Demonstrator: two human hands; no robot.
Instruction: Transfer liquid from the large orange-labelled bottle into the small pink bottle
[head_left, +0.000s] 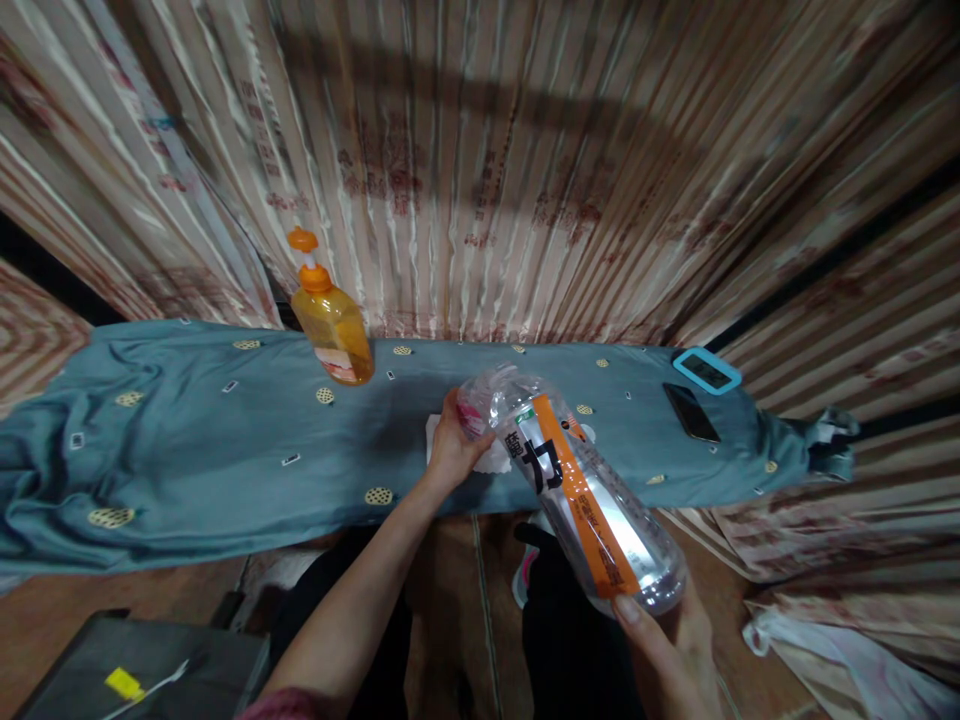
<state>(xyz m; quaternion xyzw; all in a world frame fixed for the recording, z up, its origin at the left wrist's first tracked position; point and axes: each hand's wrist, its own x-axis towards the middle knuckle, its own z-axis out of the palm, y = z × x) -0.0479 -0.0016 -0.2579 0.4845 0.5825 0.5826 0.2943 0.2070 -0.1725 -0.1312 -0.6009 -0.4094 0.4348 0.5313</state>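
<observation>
A large clear plastic bottle (577,490) with an orange and white label lies tilted in the air, neck pointing away from me. My right hand (667,650) grips its base near the bottom right. My left hand (456,448) is closed around the bottle's neck and pinkish cap. Under the neck a white cloth or tissue (491,455) lies on the teal patterned cloth (225,440) that covers a long narrow surface.
An orange pump bottle (332,318) stands at the back of the cloth. A black phone (691,411) and a blue-cased device (706,370) lie at the right end. Striped curtains hang behind. A dark box (150,670) sits on the floor at lower left.
</observation>
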